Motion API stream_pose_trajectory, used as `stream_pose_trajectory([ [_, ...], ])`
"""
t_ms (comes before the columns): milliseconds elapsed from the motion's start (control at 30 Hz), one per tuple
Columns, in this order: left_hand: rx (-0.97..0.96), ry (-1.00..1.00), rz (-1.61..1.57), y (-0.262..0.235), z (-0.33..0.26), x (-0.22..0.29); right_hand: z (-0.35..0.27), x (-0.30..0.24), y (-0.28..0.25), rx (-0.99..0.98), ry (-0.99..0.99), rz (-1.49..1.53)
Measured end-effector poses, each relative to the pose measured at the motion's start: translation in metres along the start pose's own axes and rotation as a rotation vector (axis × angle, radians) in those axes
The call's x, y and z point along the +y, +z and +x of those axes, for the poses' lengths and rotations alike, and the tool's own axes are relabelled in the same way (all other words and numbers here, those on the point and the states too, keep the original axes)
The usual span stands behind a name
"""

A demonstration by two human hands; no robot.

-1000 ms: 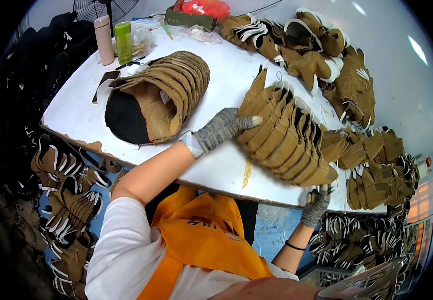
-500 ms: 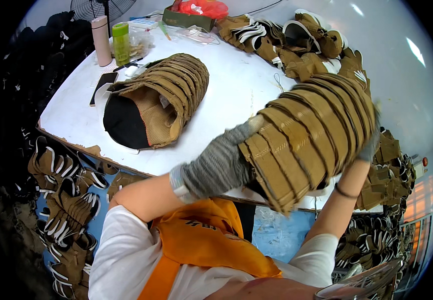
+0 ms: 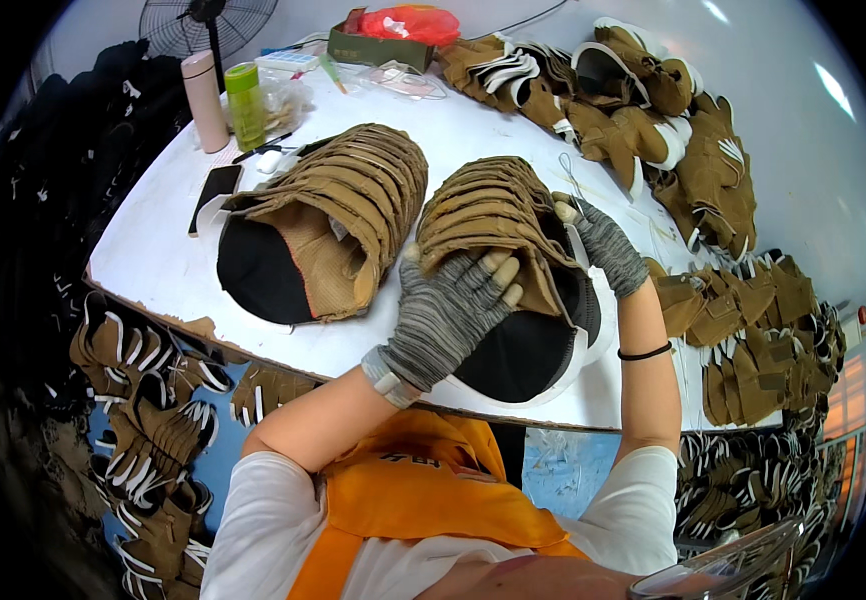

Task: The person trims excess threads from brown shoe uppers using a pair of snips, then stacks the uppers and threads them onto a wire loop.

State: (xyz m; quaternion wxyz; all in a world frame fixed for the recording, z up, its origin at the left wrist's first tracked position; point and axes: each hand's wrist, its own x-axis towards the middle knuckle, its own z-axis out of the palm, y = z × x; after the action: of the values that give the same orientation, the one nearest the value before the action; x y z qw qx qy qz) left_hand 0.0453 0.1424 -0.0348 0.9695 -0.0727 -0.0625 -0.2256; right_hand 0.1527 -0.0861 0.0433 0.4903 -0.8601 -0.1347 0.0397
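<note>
Two nested stacks of brown shoe uppers with black linings lie side by side on the white table. My left hand [image 3: 450,312], in a grey knit fingerless glove, rests on the front of the right stack [image 3: 493,205], fingers spread over the rims of the uppers. My right hand [image 3: 603,240], gloved alike, is at that stack's right side, fingertips bent and close together. A thin looped wire or thread [image 3: 567,163] lies by those fingertips; whether they grip it is hard to make out. The left stack [image 3: 373,180] stands untouched, its opening towards me.
Along the table's [image 3: 168,270] far edge stand a pink flask [image 3: 204,103], a green bottle [image 3: 245,108] and a box with a red bag [image 3: 383,44]. A phone [image 3: 215,200] lies left. Brown uppers [image 3: 703,170] are heaped at right; more bundles [image 3: 143,430] lie below left.
The right stack has come down from my two hands onto the table, moving left beside the other one. My left hand has spread on its front; my right hand has moved up along its side.
</note>
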Motion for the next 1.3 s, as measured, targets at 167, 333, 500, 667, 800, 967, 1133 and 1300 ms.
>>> stream_pose_trajectory([
  [167,-0.519,-0.204,-0.154,-0.029,0.025,-0.022,-0.009,0.040,-0.026,0.245,0.066,0.103],
  [333,-0.242,-0.089,-0.129,-0.042,0.006,0.002,-0.035,0.172,-0.087,0.422,-0.112,-0.648],
  [500,-0.096,0.016,0.455,-0.047,-0.055,-0.008,-0.028,0.207,-0.065,0.096,0.148,-0.534],
  [667,0.053,0.185,1.689,-0.024,-0.078,-0.007,-0.009,0.204,-0.042,0.489,-0.013,-0.960],
  [800,-0.206,0.255,2.110,-0.027,-0.074,0.001,-0.042,0.186,-0.036,0.376,-0.074,-0.986],
  [967,-0.428,0.402,2.459,-0.025,-0.067,-0.010,-0.122,0.135,-0.034,0.600,-0.087,-0.686],
  [1133,-0.455,0.347,2.528,-0.029,-0.064,-0.020,-0.233,0.155,-0.042,0.857,0.421,-1.156],
  [1300,-0.464,0.391,2.600,-0.030,-0.061,-0.038,-0.268,0.180,-0.041,0.865,0.535,-1.029],
])
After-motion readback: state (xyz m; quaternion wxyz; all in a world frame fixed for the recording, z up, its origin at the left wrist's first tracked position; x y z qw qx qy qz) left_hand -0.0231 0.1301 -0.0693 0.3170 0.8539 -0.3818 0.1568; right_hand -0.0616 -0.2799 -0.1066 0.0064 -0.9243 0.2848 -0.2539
